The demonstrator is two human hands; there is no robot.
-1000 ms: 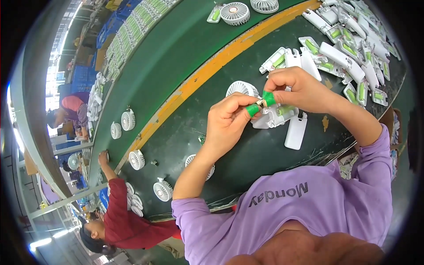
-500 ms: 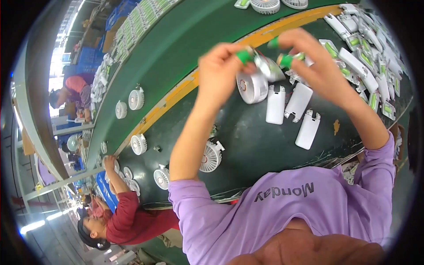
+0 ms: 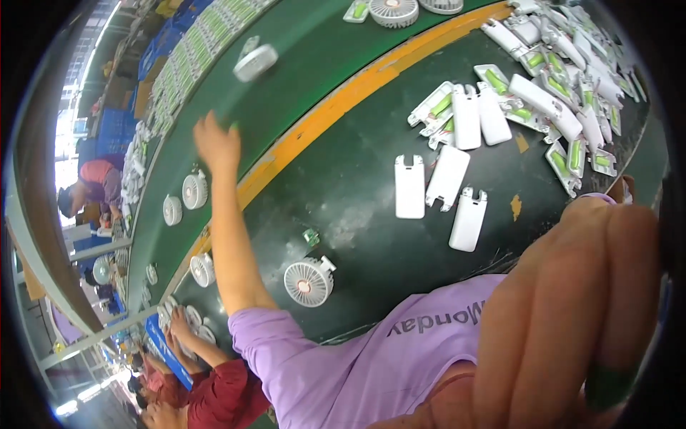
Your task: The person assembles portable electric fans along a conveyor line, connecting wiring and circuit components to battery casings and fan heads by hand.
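Observation:
My left hand (image 3: 218,145) reaches out over the green conveyor belt (image 3: 307,79), its fingers apart and nothing in them, slightly blurred. Just beyond it on the belt lies a white fan (image 3: 256,63), apart from the fingers and blurred. My right hand (image 3: 564,307) is raised very close to the camera at the lower right. Its fingers are bent and pressed together, with green tape at one tip; whatever they may hold is hidden. On the dark worktable stand-alone white handle covers (image 3: 409,187) lie in a group, near a round fan head (image 3: 309,281) and a small green circuit board (image 3: 311,237).
A heap of white handle shells (image 3: 572,93) with green parts covers the table's far right. A yellow edge strip (image 3: 343,100) divides table and belt. More fan heads (image 3: 194,190) sit on the belt. A co-worker in a red sleeve (image 3: 225,397) handles white parts at left.
Both hands have parted from their work over the table. My left hand swung left over the belt; my right rose toward the camera. The fan near them now appears on the belt.

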